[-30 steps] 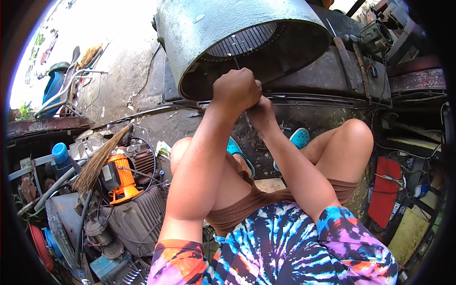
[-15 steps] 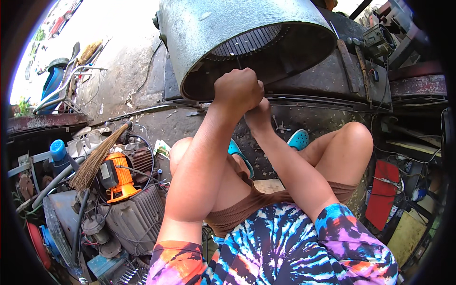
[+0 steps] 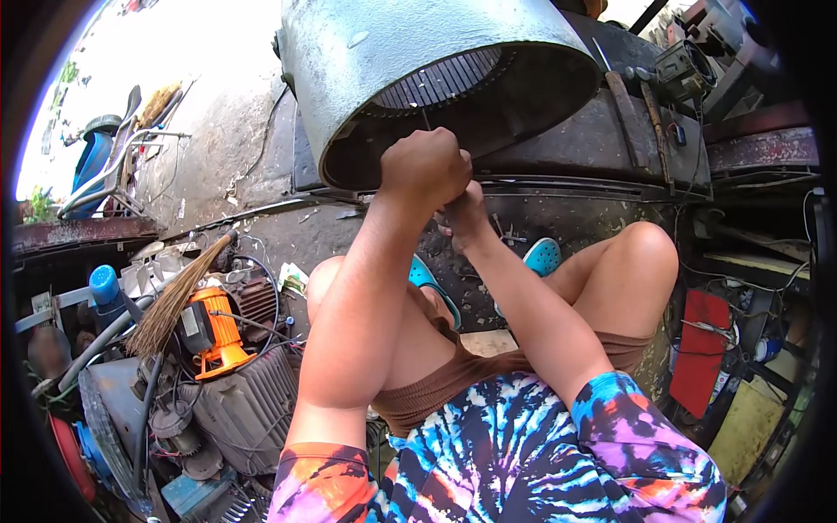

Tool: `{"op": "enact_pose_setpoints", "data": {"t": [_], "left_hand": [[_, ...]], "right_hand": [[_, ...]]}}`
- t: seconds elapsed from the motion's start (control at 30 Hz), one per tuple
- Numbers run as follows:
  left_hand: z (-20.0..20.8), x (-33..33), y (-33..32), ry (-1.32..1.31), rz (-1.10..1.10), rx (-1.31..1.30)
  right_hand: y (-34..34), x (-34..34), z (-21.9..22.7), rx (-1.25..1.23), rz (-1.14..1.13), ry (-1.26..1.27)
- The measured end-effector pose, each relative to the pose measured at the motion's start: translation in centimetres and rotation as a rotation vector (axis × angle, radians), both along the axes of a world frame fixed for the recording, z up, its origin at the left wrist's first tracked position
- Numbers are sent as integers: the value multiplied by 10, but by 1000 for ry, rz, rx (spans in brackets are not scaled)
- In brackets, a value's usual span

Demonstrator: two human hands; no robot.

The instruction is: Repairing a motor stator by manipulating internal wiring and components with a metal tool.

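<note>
A large grey-blue motor housing (image 3: 349, 78) lies on its side in front of me, its open end facing me. Inside it shows a ring of slotted metal core (image 3: 445, 83). My left hand (image 3: 425, 170) is a closed fist at the lower rim of that opening. From its top a thin dark rod (image 3: 425, 118) points toward the slots. Just below and right of it, touching it, my right hand (image 3: 464, 213) is closed too. Whatever the right hand grips is hidden behind the fingers and the left wrist.
The housing stands on a dark metal plate (image 3: 558, 148), where two wooden-handled tools (image 3: 626, 118) lie at the right. Left of me are an orange motor (image 3: 220, 329), a straw broom (image 3: 183, 296) and a finned grey motor casing (image 3: 244, 401). A red panel (image 3: 702, 353) leans at the right.
The whole view has shifted slightly, with the housing and my hands a little further left in it. My right hand has turned a bit, showing more of its fingertips. Both hands stay closed.
</note>
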State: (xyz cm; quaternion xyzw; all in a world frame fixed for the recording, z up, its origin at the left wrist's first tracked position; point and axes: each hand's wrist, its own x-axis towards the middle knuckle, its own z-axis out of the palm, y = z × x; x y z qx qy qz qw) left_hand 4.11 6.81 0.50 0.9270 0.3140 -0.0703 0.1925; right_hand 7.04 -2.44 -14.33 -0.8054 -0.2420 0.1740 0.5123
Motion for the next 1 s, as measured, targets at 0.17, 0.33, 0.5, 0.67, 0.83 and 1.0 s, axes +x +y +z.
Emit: {"op": "enact_pose_setpoints", "data": {"t": [0.17, 0.33, 0.5, 0.67, 0.83, 1.0], "left_hand": [[-2, 0, -1, 4, -3, 11], [2, 3, 2, 3, 0, -13], [1, 5, -2, -31, -21, 38], [0, 1, -2, -2, 8, 25], [3, 1, -4, 31, -2, -2], [6, 5, -5, 62, 10, -26]], "right_hand": [[6, -10, -15, -1, -26, -153], [8, -18, -34, 9, -43, -245], [11, -16, -51, 43, -57, -210], [9, -12, -60, 78, -44, -164], [9, -13, -63, 121, -35, -116], [6, -8, -48, 123, -16, -102]]}}
